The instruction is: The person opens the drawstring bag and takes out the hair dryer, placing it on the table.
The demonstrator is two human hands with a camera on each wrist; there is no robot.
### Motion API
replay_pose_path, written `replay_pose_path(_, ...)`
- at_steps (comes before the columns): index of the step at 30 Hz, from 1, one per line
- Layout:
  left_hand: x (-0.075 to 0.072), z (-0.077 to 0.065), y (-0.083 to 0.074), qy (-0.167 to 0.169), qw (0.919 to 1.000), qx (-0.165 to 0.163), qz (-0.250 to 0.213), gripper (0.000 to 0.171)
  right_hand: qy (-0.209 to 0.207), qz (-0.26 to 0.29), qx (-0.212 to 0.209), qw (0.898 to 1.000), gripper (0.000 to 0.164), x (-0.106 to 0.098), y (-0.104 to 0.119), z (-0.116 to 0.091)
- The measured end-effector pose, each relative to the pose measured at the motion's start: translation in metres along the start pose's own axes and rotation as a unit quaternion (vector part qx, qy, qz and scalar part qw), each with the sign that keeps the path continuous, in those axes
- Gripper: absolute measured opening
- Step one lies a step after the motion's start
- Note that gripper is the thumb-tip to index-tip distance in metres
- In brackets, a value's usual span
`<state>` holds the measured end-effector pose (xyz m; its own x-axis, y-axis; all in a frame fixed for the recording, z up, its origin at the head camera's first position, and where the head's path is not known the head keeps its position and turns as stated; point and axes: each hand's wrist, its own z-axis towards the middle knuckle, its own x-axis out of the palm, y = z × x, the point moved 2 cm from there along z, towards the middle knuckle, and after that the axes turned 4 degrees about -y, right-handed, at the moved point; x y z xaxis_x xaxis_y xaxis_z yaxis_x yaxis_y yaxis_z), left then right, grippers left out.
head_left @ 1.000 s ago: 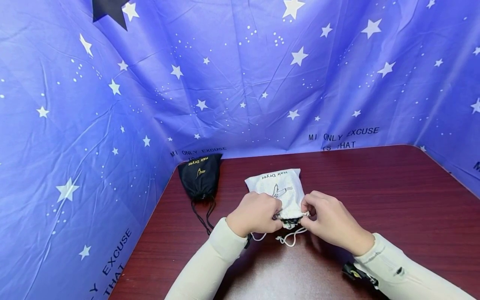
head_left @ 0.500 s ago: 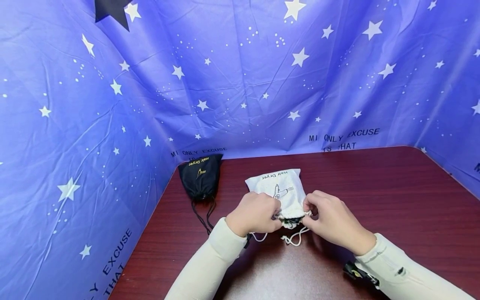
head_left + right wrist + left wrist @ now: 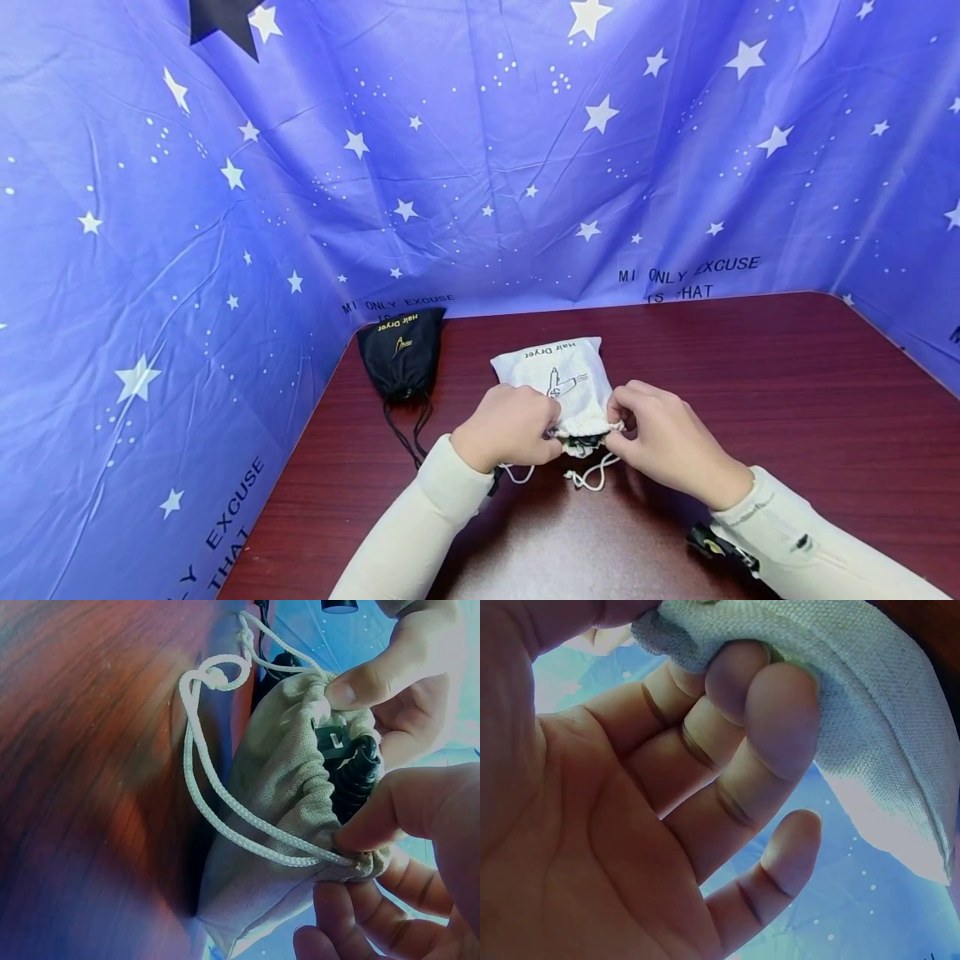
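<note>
A white cloth drawstring bag (image 3: 583, 400) printed "Hair Dryer" lies on the table, its gathered mouth toward me. My left hand (image 3: 510, 427) pinches the left side of that mouth, with the thumb at the rim. At the opposite side, my right hand (image 3: 667, 437) grips the rim between thumb and fingers. Between them the mouth is spread apart, and a black plug (image 3: 332, 742) and coiled black cord (image 3: 354, 784) show inside. White drawstrings (image 3: 193, 750) loop out from both sides. The rest of the contents is hidden by the cloth.
A black drawstring bag (image 3: 401, 358), also printed "Hair Dryer", lies at the table's back left with its cords trailing forward. The dark red table (image 3: 750, 375) is bordered by a blue star-patterned curtain (image 3: 480, 167).
My right hand has shifted slightly right with its side of the bag's rim, and the hanging drawstring end has moved right too. The left hand has barely moved.
</note>
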<state>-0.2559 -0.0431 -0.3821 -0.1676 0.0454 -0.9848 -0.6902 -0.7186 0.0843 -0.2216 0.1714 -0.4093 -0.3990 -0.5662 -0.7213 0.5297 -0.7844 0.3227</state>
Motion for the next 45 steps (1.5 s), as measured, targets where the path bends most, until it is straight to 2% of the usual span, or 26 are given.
replay_pose_path(45, -0.0034, -0.0018, 0.0042, 0.016, 0.9997, -0.014, -0.013, 0.042, 0.003, -0.01, 0.006, 1.0, 0.032, -0.0015, -0.0044, 0.0012)
